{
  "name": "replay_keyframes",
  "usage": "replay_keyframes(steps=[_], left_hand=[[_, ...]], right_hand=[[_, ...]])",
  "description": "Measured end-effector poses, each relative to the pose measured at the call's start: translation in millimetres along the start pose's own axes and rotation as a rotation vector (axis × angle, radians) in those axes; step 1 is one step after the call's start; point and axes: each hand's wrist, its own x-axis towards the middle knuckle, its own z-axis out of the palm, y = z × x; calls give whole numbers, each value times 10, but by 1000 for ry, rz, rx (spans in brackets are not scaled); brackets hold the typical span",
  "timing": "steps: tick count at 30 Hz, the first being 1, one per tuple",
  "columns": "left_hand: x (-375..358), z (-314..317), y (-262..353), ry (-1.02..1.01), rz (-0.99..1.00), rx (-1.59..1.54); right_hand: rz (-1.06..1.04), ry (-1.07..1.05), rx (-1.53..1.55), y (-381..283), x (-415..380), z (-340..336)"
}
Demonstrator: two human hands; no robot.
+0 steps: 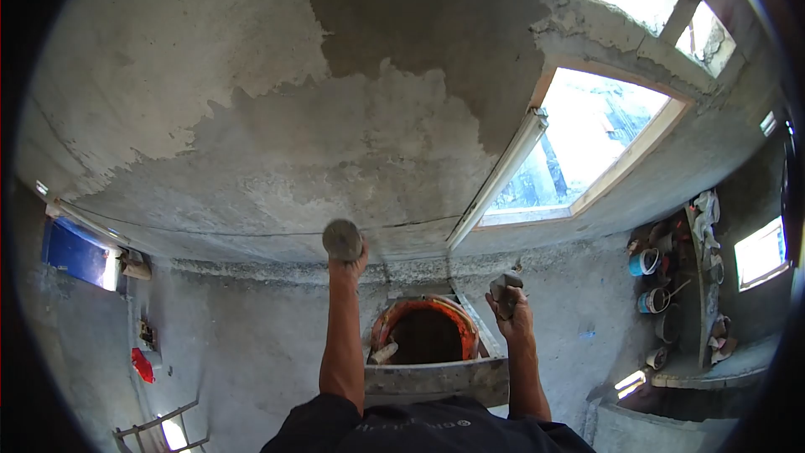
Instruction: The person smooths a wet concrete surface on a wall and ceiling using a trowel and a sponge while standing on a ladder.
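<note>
My left hand (352,266) is closed behind a round grey pad (342,240), raised in front of the plastered wall (360,143). Its fingers are partly hidden by the pad. On the right, my right hand (515,320) is wrapped round a small dark grey tool (506,288) with a blocky end; its exact kind does not show clearly. Between my forearms stands an orange-rimmed tub (471,331) with dark contents. A pale object (384,353) leans at the tub's left inner edge. A grey board (436,380) crosses in front of the tub, close to my body.
A framed window opening (579,201) is in the wall at right, with a long pale bar (499,176) along its left side. Several buckets (644,262) stand by a shelf (698,285) at far right. A metal frame (159,428) and a red object (142,365) lie at left.
</note>
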Motion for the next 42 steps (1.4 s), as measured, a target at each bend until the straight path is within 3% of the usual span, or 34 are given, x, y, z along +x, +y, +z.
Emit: replay_keyframes(steps=[2,3,5,7,9,10,12,14,15,17,18,19,21,25,27,37,40,42], left_hand=[[181,-272,84,-416,-11,361],[169,-273,72,-416,-16,355],[-294,106,-281,-25,40,474],[-152,71,-209,-58,-13,373],[-579,498,-623,-125,263,792],[-727,709,-826,-99,442,944],[-824,868,-894,-336,396,1310],[-948,1088,-997,-598,558,1983],[-939,1156,-1069,-592,541,1994],[-957,1192,-1248,-1121,660,2401],[-981,1215,-1313,-1107,471,2462],[-942,1238,-1330,-1121,453,2472],[-820,1252,-1363,-1077,103,2672],[-672,1252,-1414,-1003,-54,2844],[-616,1255,-1407,-1012,9,2860],[-530,1266,-1494,-936,-153,3147],[-516,1229,-1432,-1051,-48,2961],[-683,1320,-1466,-987,231,2743]], right_hand=[[59,46,-73,1,121,182],[53,49,-77,-1,177,290],[92,-51,-260,-3,300,513],[115,-28,-327,51,430,761],[143,-192,-378,181,481,984],[176,-134,-369,252,464,1139],[195,-179,-353,436,707,1121],[194,-177,-330,537,720,1207],[173,-131,-319,514,689,1386],[176,-154,-293,468,610,1558],[167,-195,-278,457,586,1582],[162,-188,-261,471,627,1551],[209,-160,-349,524,777,1405],[173,-26,-239,548,717,1403],[176,-41,-242,466,652,1386],[211,-14,-287,443,588,1371],[211,-105,-239,435,682,1277],[159,-126,-250,329,655,1326]])
